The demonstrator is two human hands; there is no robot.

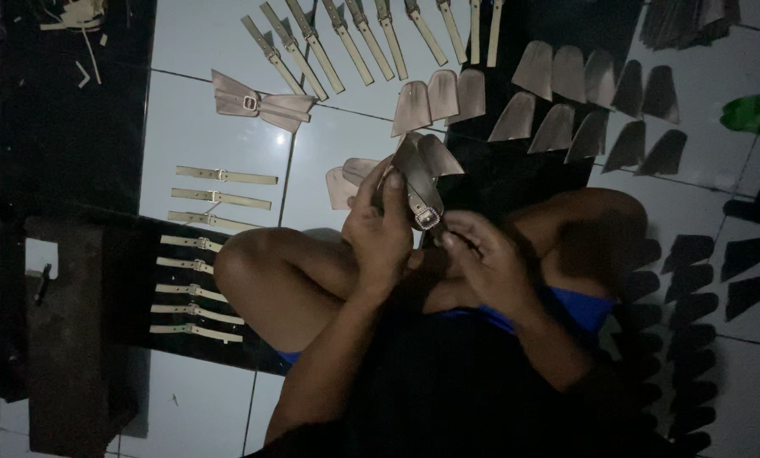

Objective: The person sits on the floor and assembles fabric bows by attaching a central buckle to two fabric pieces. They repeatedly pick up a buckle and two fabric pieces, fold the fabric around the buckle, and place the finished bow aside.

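Observation:
My left hand [380, 231] grips a tan sandal upper piece [418, 174] with a buckled strap across it, held up over my crossed legs. My right hand [479, 253] pinches the strap end just below the small metal buckle [427, 219]. Both hands touch the same piece. I sit cross-legged on a tiled floor, knees to the left and right.
Several cream buckled straps [218, 197] lie in rows at left and fan out at the top [346, 42]. Tan cut leather pieces [558, 102] spread at upper right, dark ones [702, 271] at right. A finished strapped piece [261, 103] lies upper left. A dark wooden block [66, 322] stands at left.

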